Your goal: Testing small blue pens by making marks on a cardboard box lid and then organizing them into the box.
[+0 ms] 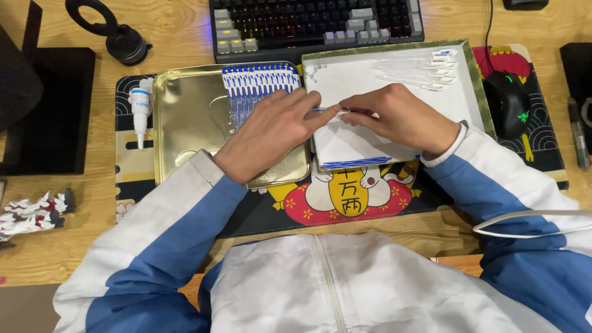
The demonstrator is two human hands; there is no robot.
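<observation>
Left hand: the left hand (268,132) lies across the edge where the gold tray meets the white box lid, its fingers (320,113) pinched narrow on one end of a small thin blue-and-white piece (333,110).
Right hand: the right hand (394,117) comes in from the other side, fingers curled shut on the same piece, so the two hands meet tip to tip; it looks like a two-handed hold for fine work, though the piece is too small to tell exactly how it is gripped.
Piece held: just above the white floor of the lid, near its left wall, between the two sets of fingertips.
Gold tray: the gold tray (179,123) sits left of the lid with a fanned row of blue-and-white strips (259,83) along its top edge, close under the left hand, probably as the ready supply.
White box lid: the white box lid (476,92) has a row of clear-and-white pieces (425,68) laid side by side in its far right corner, apart from the blue ones.
Glue bottle: a small white bottle (140,108) lies on the desk mat just left of the tray, within reach.
Worktop: the wooden worktop (92,234) also carries a keyboard (314,21) behind and a black mouse (507,102) to the right, both pushed clear of the hands.
</observation>
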